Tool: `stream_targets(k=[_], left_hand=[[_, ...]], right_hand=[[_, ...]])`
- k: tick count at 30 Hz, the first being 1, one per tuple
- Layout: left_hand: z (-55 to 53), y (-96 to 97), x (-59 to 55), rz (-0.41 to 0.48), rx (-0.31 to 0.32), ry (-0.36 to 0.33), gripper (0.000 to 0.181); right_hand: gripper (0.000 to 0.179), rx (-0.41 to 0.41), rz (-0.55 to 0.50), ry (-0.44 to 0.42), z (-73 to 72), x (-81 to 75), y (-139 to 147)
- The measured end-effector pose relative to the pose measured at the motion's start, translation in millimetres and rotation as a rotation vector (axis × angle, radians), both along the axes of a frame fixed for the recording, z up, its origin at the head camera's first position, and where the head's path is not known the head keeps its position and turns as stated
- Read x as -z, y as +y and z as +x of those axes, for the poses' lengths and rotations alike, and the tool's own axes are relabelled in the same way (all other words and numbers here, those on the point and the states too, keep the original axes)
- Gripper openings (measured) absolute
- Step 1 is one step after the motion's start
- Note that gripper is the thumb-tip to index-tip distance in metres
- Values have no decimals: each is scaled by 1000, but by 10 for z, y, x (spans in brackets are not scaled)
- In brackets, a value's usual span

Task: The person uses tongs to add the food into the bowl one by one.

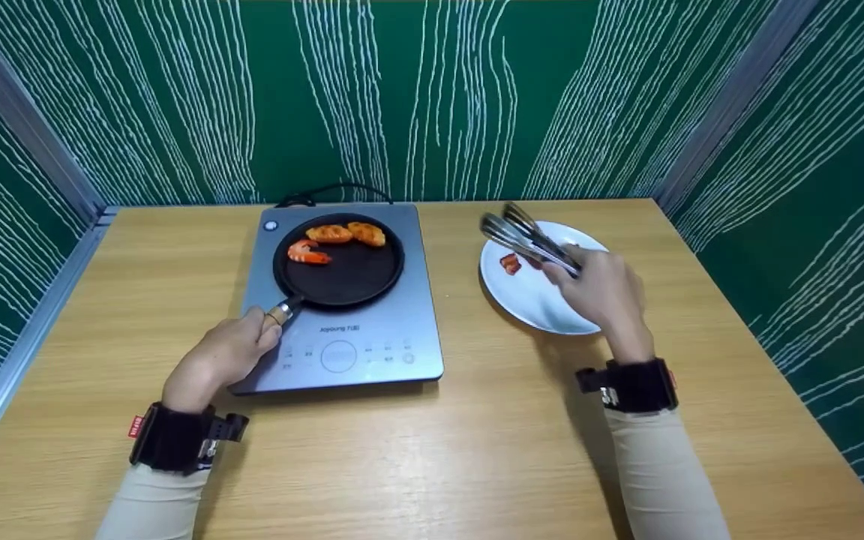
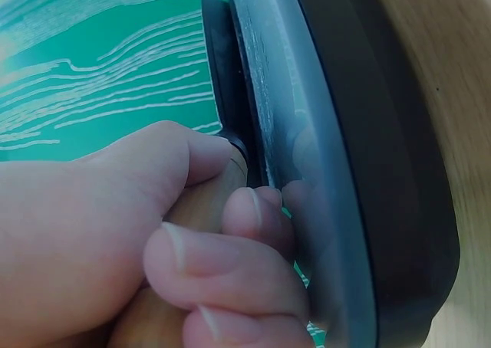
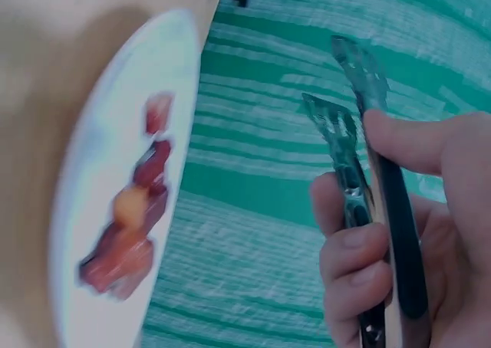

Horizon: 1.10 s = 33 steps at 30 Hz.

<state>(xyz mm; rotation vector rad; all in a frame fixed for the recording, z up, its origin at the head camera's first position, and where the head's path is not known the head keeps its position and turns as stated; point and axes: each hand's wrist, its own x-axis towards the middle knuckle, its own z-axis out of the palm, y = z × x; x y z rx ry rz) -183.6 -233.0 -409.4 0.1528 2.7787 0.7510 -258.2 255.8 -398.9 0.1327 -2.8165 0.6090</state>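
Note:
My left hand (image 1: pixel 233 349) grips the wooden handle (image 2: pixel 205 198) of a black frying pan (image 1: pixel 342 274), thumb along the top and fingers curled under. In the pan lie an orange-and-white shrimp (image 1: pixel 309 253) near the left side and two browned pieces of food (image 1: pixel 329 234) at the far edge. My right hand (image 1: pixel 603 289) holds metal tongs (image 1: pixel 526 236) above a white plate (image 1: pixel 533 307). Nothing sits between the tongs' tips, which stand a little apart. Several reddish pieces of food (image 3: pixel 126 256) lie on the plate, partly hidden by the hand and tongs in the head view.
The pan sits on a silver induction cooker (image 1: pixel 379 330) with a control panel at its front. A black cord (image 1: pixel 334 187) runs behind it. The wooden table (image 1: pixel 432 457) is bounded at the back and sides by green panels (image 1: pixel 432 97) with white lines.

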Motion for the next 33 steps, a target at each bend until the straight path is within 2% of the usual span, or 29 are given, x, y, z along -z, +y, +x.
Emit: stream_targets(k=[6, 12, 21, 33], left_hand=[[3, -15, -21, 8, -2, 2, 26], [2, -3, -43, 10, -13, -25, 27], [9, -3, -16, 23, -4, -26, 24], [14, -12, -31, -10, 7, -3, 27]], right_hand=[[59, 65, 43, -111, -15, 122, 177], [56, 81, 73, -175, -56, 220, 184], [58, 110, 90, -248, -104, 362, 186], [51, 124, 152, -231, -136, 426, 205]])
